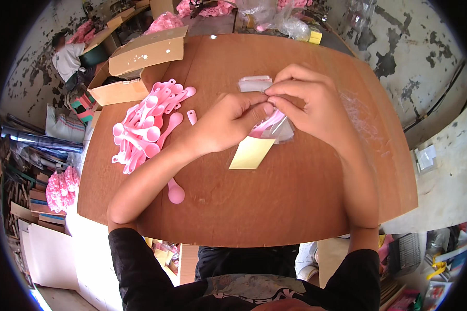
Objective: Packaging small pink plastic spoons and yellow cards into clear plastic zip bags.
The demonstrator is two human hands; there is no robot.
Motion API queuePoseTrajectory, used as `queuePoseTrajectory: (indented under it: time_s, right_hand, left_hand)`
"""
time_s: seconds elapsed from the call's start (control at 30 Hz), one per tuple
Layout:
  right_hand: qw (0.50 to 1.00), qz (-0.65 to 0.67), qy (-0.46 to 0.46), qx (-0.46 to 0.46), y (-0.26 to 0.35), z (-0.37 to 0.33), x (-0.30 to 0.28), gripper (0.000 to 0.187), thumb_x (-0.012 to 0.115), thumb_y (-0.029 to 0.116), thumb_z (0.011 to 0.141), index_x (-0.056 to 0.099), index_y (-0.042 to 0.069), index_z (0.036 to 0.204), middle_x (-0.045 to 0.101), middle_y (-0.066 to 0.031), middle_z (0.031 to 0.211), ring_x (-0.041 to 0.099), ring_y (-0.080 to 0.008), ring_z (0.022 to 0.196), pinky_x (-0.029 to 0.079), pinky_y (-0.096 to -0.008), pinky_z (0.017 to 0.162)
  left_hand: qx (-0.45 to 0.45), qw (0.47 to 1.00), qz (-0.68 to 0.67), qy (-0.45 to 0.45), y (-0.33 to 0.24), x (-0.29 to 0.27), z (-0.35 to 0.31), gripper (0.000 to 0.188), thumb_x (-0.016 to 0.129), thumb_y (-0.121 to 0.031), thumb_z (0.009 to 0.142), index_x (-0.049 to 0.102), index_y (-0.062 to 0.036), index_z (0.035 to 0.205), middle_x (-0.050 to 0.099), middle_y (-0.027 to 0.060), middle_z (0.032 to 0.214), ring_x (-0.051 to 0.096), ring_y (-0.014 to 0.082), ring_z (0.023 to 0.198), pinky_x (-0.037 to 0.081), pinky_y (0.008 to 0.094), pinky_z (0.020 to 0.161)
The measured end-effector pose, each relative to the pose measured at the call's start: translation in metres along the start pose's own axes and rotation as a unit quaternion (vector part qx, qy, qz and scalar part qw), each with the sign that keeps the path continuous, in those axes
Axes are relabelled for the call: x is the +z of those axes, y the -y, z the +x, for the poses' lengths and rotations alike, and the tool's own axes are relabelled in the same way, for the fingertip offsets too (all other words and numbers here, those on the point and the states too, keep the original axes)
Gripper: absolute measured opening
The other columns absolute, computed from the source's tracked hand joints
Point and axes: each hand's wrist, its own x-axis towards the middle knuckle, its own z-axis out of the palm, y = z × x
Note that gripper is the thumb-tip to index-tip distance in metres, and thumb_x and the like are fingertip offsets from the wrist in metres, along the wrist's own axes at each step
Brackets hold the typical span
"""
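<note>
Over the middle of the table, my left hand [236, 116] and my right hand [306, 98] meet fingertip to fingertip. Both are closed in a pinch at the top edge of a small clear plastic bag [284, 129]. Inside the bag a pink spoon [269, 122] shows, partly covered by my fingers. Just below lies a pale yellow rectangle of paper or card [251, 154]; whether it touches the bag, I cannot tell. Behind my hands rests a stack of flat clear bags [254, 84]. To the left is a heap of pink spoons [145, 132].
A loose pink spoon [176, 193] lies by my left forearm, and another spoon's handle [192, 117] beside the heap. An open cardboard box [148, 54] stands at the far left edge. Clear plastic scraps [363, 119] lie at right. Another person [69, 59] sits at the far left.
</note>
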Motion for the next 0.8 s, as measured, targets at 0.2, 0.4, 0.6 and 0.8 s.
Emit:
queuePoseTrajectory:
  time_s: [0.2,0.4,0.6,0.8]
  right_hand:
    - [0.994,-0.099,0.021,-0.047,0.015,-0.001,0.005,0.006,0.068,0.003,0.068,0.067,0.003,0.073,0.061,-0.0036,0.08,0.057,-0.0216,0.068,0.047,-0.0336,0.06]
    - [0.995,0.041,-0.004,0.088,0.012,-0.001,0.005,0.008,0.066,-0.002,0.065,0.066,-0.001,0.073,0.062,-0.0057,0.073,0.058,-0.0147,0.064,0.046,-0.0279,0.061]
    - [0.921,0.292,-0.149,0.212,0.014,0.0,0.009,0.008,0.069,0.004,0.072,0.066,0.001,0.066,0.064,-0.0034,0.073,0.059,-0.0115,0.064,0.046,-0.0249,0.059]
    - [0.814,0.473,-0.244,0.232,-0.05,-0.009,-0.031,0.009,0.064,0.009,0.081,0.067,0.001,0.078,0.066,-0.0077,0.077,0.063,-0.0161,0.073,0.049,-0.0291,0.067]
  left_hand:
    - [0.056,0.994,0.096,0.023,-0.017,0.0,-0.007,0.014,0.051,-0.003,0.091,0.062,0.0043,0.097,0.059,0.0122,0.062,0.05,0.0135,0.051,0.039,0.0324,0.05]
    - [0.094,0.988,0.116,0.034,-0.016,-0.006,-0.008,0.017,0.05,-0.004,0.095,0.063,0.0039,0.102,0.067,0.0134,0.076,0.061,0.0137,0.067,0.047,0.03,0.061]
    - [0.039,0.998,-0.053,0.009,-0.007,-0.011,-0.002,0.032,0.047,-0.019,0.102,0.063,0.0058,0.114,0.069,0.0078,0.099,0.063,0.0103,0.088,0.051,0.0242,0.078]
    - [0.05,0.966,-0.237,-0.092,-0.003,-0.014,0.001,0.032,0.046,-0.021,0.102,0.061,0.0027,0.118,0.067,0.0062,0.102,0.064,0.012,0.087,0.052,0.0248,0.075]
